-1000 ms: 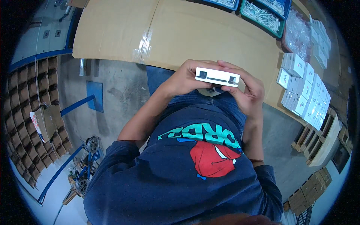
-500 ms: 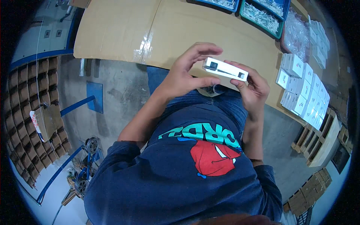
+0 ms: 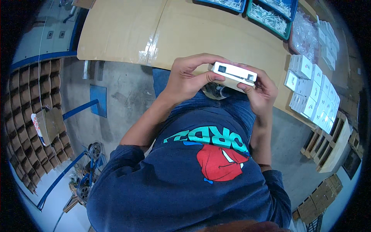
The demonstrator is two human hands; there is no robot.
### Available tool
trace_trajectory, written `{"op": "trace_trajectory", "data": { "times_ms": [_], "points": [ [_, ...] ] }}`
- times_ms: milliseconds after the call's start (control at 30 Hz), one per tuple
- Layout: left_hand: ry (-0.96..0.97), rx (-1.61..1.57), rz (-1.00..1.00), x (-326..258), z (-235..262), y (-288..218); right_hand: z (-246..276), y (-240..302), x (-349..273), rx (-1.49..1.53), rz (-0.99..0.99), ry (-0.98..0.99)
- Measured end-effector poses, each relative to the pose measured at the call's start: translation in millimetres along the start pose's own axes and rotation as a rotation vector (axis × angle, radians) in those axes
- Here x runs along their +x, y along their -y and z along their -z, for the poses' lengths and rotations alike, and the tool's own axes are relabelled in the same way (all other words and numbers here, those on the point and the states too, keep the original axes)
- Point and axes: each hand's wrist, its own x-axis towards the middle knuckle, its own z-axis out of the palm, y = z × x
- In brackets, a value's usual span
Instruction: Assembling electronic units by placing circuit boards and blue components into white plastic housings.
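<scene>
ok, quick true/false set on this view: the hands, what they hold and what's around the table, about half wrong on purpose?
1. The left hand and right hand both hold the white box. True.
2. The white box lies flat on the table. False: it is held up in the hands.
3. The green tray holds thin white pieces. True.
4. The stacked boxes are at the person's left. False: the stacked boxes are at the right.
</scene>
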Motion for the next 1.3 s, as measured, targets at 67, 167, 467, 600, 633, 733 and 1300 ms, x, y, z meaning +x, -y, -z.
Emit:
{"op": "trace_trajectory", "data": {
  "times_ms": [67, 167, 467, 600, 633, 733, 1300],
  "points": [
    [0.006, 0.008, -0.017, 0, 0, -1, 0, 1, -1, 0.023, -0.024, -0.008],
    [0.033, 0.011, -0.031, 0, -2, 1, 1, 0, -2, -0.008, 0.013, -0.004],
    [-0.099, -0.172, 0.079, 2, -14, 3, 0, 0, -2, 0.004, 0.004, -0.011],
    [-0.077, -0.072, 0.011, 2, -11, 10, 1, -1, -3, -0.017, -0.007, -0.019],
    [-0.062, -0.056, -0.006, 2, -11, 10, 0, -1, -4, -0.002, -0.028, -0.027],
    [-0.055, -0.080, 0.002, 1, -11, 10, 1, -2, -6, 0.004, -0.042, -0.035],
    [0.011, 0.022, -0.001, -2, -4, 10, -2, -6, -6, 0.029, -0.051, -0.030]
  ]
}}
